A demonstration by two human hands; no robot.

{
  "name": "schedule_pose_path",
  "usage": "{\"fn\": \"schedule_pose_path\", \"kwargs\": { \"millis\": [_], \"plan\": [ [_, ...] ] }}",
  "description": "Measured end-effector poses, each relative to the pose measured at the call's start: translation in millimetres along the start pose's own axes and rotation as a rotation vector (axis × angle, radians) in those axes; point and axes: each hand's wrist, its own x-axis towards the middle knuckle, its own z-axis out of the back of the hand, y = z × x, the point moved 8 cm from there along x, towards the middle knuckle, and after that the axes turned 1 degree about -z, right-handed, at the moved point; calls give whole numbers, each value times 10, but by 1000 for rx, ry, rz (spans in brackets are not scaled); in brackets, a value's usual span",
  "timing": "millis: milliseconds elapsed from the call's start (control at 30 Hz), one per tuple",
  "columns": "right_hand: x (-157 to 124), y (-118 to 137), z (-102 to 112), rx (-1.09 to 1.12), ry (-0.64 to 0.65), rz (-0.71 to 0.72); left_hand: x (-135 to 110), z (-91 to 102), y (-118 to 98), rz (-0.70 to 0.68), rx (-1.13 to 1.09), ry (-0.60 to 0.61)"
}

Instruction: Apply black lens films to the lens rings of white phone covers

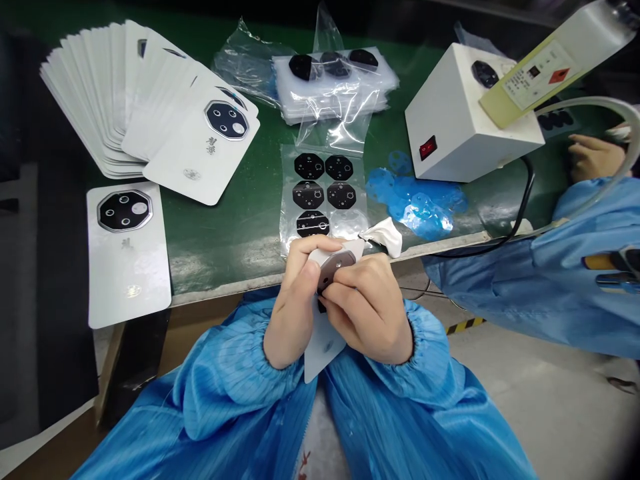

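My left hand (293, 307) is closed around a white phone back cover (325, 347), its thumb near the top. The cover stands tilted above my lap, just off the bench edge. My right hand (370, 307) is closed, fingers curled, with the fingertips on a dark octagonal camera lens cover (336, 265) at the back cover's upper part. Whether that piece is fully seated on the cover is hidden by my fingers. Just beyond, a clear sheet (287, 233) carries several black octagonal lens covers (309, 195). A crumpled white cloth (386, 237) lies by my right hand.
Fanned phone back covers (200, 143) and a single cover (129, 260) lie at left. Bagged clear sheets (320, 93) sit at the back. Blue film discs (417, 200) lie near a white box (465, 120) bearing a tilted bottle (555, 67). A co-worker's sleeve (550, 267) is at right.
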Motion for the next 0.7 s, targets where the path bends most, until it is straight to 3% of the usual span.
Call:
{"fn": "schedule_pose_path", "kwargs": {
  "millis": [267, 500, 700],
  "plan": [
    [-52, 8, 22, 22, -65, 25, -4, -69, -12, 64, -138, 66],
    [-109, -7, 80, 120, -86, 25, 40, -44, 8, 157, -210, 48],
    [-101, -40, 172, 432, -82, 5, 89, 12, -16, 194, -284, -5]
  ]
}}
